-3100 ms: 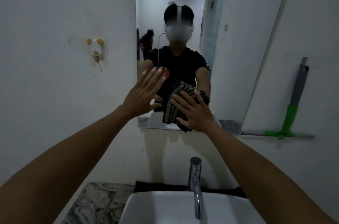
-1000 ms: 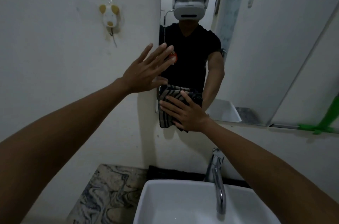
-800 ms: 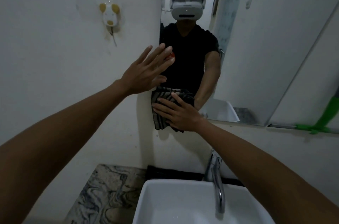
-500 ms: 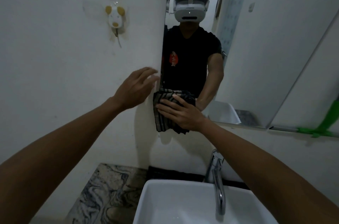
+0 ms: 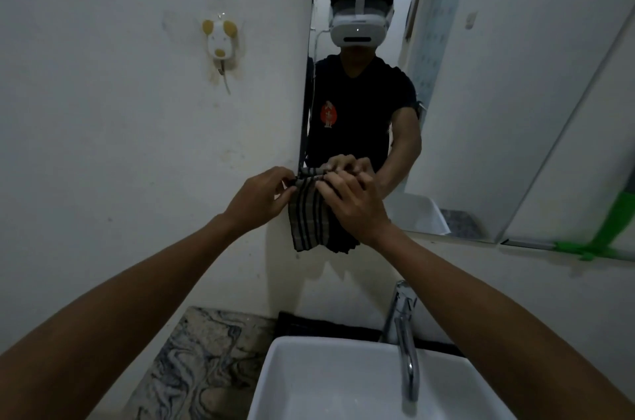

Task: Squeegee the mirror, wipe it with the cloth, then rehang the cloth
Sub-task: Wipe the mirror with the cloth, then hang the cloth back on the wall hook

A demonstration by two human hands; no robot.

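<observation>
A striped grey-and-black cloth [image 5: 307, 220] hangs in front of the mirror's [image 5: 481, 93] lower left corner. My left hand [image 5: 263, 199] pinches its top left edge. My right hand [image 5: 354, 203] grips the top of the cloth just to the right, fingers curled over it. Both hands are level and almost touch. The green-handled squeegee [image 5: 598, 240] rests on the ledge at the far right, partly cut off by the frame edge. A white and yellow mouse-shaped wall hook [image 5: 219, 41] sits on the wall up and to the left of the hands.
A white basin [image 5: 309, 385] with a chrome tap [image 5: 405, 333] lies directly below the hands. A marbled counter [image 5: 192, 361] is to its left. The mirror reflects a person wearing a white headset and a black shirt.
My left hand has dropped from the mirror's edge and taken hold of the cloth's top. My right hand has gone from flat on the cloth to gripping it. The cloth now hangs unfolded.
</observation>
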